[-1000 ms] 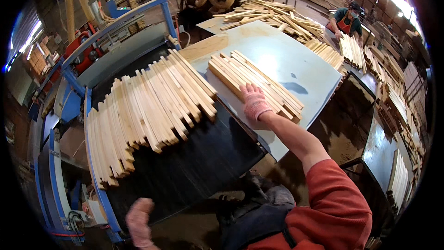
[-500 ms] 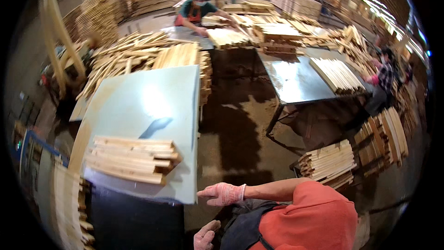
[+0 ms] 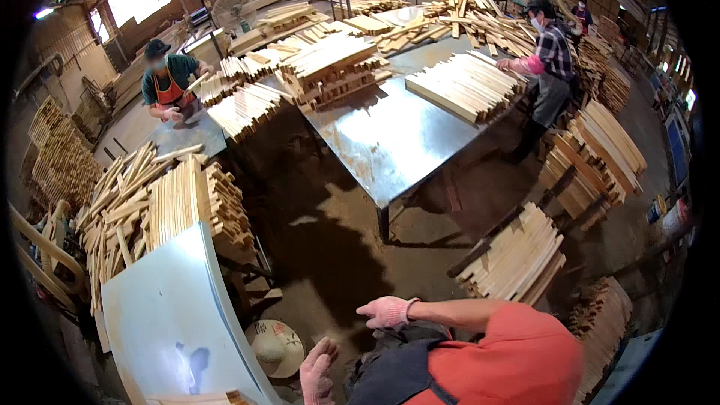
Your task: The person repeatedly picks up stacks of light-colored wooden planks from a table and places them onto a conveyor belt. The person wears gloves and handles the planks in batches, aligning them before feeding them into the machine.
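Observation:
Out over the floor, my right hand [image 3: 386,312] in a pinkish work glove stretches leftward from a red sleeve, its index finger extended and nothing in its grasp. My left hand [image 3: 318,369], gloved too, is lower and further left, fingers loosely bent and apart, with no object visible in it. Nearest to the left hand is a pale conical hat [image 3: 285,343] on the floor, beside the smooth light-blue tabletop [image 3: 157,307]. Only the ends of some wooden strips [image 3: 214,399] on that tabletop show at the lower edge. Neither hand touches wood.
Wooden strips are piled [image 3: 172,202] beyond the light-blue tabletop. A metal table [image 3: 375,135] ahead bears strip stacks; a co-worker [image 3: 551,60] handles one at its right. Another co-worker [image 3: 169,82] stands far left. Strip stacks [image 3: 517,255] lie near my right arm.
The view has swung right and upward, so the light-blue tabletop and its strips slide to the lower left. My hands are now away from that tabletop's corner. The hat has come into view.

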A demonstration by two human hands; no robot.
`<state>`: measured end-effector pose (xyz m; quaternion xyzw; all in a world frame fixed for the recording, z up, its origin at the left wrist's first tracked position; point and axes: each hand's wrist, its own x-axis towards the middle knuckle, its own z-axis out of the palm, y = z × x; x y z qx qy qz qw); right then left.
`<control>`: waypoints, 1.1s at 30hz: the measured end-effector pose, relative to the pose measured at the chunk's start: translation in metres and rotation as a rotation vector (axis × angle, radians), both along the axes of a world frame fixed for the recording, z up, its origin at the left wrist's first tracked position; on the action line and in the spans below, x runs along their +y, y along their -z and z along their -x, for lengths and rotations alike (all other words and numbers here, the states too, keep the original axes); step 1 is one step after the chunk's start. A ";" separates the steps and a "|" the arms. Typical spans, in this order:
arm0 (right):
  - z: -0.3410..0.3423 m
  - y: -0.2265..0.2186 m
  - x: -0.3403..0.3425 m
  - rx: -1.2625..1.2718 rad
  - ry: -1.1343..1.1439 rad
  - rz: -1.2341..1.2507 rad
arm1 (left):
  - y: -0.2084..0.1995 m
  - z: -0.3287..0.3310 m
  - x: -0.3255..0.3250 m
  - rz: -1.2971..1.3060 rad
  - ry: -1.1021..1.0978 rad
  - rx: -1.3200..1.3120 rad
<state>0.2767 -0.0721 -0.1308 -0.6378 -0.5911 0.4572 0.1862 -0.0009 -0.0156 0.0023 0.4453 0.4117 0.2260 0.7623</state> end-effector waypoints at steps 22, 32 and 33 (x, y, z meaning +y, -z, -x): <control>-0.143 0.014 0.072 0.162 0.614 0.225 | 0.111 -0.205 0.250 0.112 0.515 0.280; -0.233 -0.003 0.243 0.129 0.309 0.211 | 0.079 -0.269 0.380 -0.245 0.127 0.237; -0.242 -0.003 0.261 0.096 0.311 0.166 | 0.079 -0.269 0.388 -0.242 0.059 0.239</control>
